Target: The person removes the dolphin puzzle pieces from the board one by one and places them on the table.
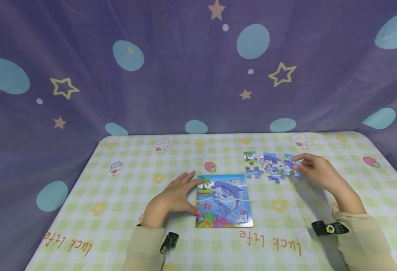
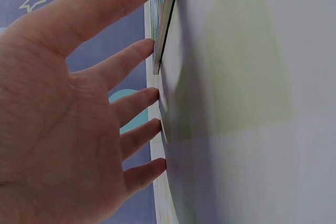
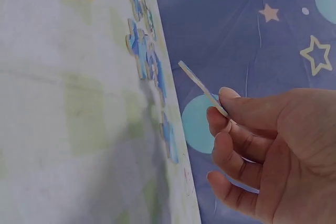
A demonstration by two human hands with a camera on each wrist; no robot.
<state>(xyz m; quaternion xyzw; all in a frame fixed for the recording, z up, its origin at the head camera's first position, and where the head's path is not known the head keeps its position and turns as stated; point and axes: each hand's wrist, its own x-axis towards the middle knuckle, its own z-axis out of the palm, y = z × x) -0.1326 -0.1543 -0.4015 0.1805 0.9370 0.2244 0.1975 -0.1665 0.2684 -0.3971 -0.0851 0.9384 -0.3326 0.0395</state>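
The square dolphin puzzle board (image 1: 228, 203) lies flat on the table in the head view, its dolphin picture facing up. My left hand (image 1: 172, 195) spreads along its left side, thumb and index fingertip touching the board; in the left wrist view the other fingers (image 2: 140, 139) reach straight to the tablecloth. To the right and farther back, my right hand (image 1: 321, 175) pinches a jigsaw piece (image 3: 202, 87) between thumb and fingers. The right wrist view shows this thin piece edge-on, raised off the table. Loose jigsaw pieces (image 1: 253, 173) lie beside that hand, with dolphin and palm tree parts printed on them.
A green-and-white checked tablecloth (image 1: 130, 199) with flowers, strawberries and rabbits covers the table. Behind it hangs a purple curtain (image 1: 184, 75) with stars and blue ovals. A black strap device (image 1: 330, 228) sits at the right wrist.
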